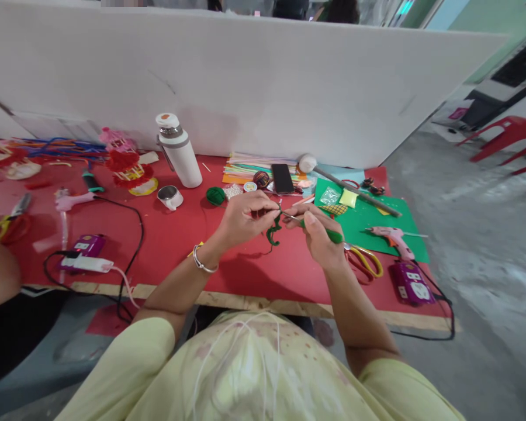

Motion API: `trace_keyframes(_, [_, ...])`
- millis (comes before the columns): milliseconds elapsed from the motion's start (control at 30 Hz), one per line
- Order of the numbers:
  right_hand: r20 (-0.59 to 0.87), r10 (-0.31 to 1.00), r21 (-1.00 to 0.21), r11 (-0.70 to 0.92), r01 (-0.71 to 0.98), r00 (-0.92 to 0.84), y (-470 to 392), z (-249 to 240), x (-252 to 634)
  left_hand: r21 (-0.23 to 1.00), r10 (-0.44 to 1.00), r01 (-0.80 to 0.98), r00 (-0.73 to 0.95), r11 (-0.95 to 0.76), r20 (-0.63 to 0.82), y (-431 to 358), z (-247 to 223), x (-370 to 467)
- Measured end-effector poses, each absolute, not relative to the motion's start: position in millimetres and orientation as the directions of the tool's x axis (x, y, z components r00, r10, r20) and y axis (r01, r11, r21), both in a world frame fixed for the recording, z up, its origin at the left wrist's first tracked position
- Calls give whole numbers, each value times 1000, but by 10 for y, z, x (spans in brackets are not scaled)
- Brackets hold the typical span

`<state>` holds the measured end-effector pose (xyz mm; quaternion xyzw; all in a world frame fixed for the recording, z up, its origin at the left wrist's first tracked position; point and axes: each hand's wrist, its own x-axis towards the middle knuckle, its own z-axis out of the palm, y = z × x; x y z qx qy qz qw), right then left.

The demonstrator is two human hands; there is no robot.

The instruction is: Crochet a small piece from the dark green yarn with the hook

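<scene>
Green yarn piece (272, 234): one, hanging below the left fingertips, between both hands, above the red tabletop (254, 272). Hooks: one, green-handled hook (334, 235), tip at the yarn. Left hand (248, 217): thumb and forefinger pinching the yarn's top; wrist slightly bent. Right hand (321, 237): fingers closed around the hook, pointing inward. Glue guns: two, pink (397, 238). Green yarn balls: one (215, 196).

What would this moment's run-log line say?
left hand: pinching green yarn piece | right hand: holding green-handled tool | on table: green yarn ball
</scene>
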<state>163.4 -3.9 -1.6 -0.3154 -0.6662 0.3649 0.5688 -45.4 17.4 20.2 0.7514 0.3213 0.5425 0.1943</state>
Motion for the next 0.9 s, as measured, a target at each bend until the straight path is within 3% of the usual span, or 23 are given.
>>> trace_keyframes(133, [562, 810, -808, 581, 99, -167, -87, 45, 1641, 647, 697, 258, 257, -717, 669, 185, 218, -480])
trace_keyframes(300, [664, 722, -669, 690, 277, -195, -166, 133, 1611, 665, 721, 280, 254, -693, 645, 183, 228, -485])
trace_keyframes(567, [691, 694, -618, 712, 333, -200, -183, 88, 1619, 670, 730, 290, 256, -683, 633, 173, 255, -486])
trace_keyframes(700, [602, 779, -754, 627, 193, -178, -148, 58, 1653, 683, 738, 280, 239, -675, 632, 170, 232, -449])
trace_keyframes(900, [373, 921, -924, 357, -139, -116, -46, -58, 1621, 718, 753, 228, 220, -657, 620, 204, 198, -397])
